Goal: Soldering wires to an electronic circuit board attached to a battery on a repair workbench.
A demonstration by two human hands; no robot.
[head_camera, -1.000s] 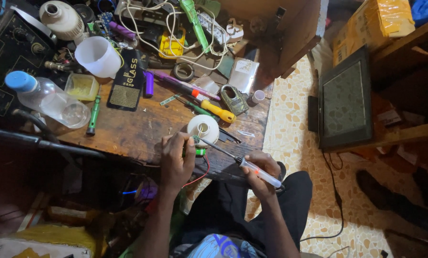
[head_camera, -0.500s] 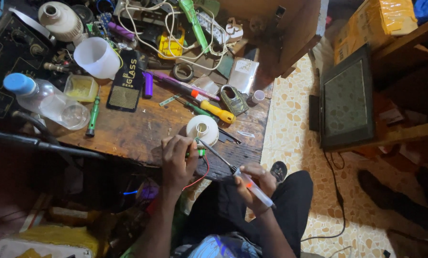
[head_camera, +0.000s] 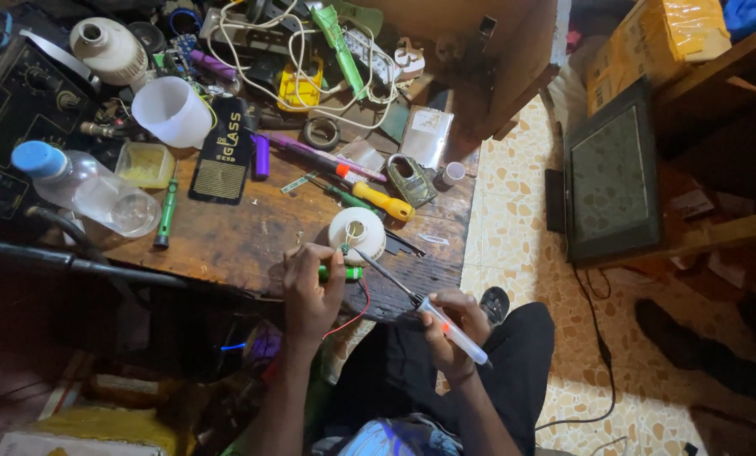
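My left hand (head_camera: 310, 291) grips a small green part (head_camera: 344, 273) with a red wire (head_camera: 357, 308) hanging from it, at the near edge of the wooden bench (head_camera: 234, 241). My right hand (head_camera: 449, 325) holds a soldering iron (head_camera: 428, 312) with a pale handle. Its thin tip points up and left, toward the green part. A white spool (head_camera: 359, 232) sits just beyond the part, with a thin strand rising from it.
The bench holds a clear bottle with a blue cap (head_camera: 82, 186), a white cup (head_camera: 171, 110), a yellow-handled screwdriver (head_camera: 373, 203), a green pen (head_camera: 167, 215), a padlock (head_camera: 411, 179) and tangled white cables (head_camera: 293, 42). A dark screen (head_camera: 610, 181) leans at the right on the tiled floor (head_camera: 521, 219).
My right hand has brought the soldering iron up and left, so its tip now lies by the green part. My left hand stays at the bench edge.
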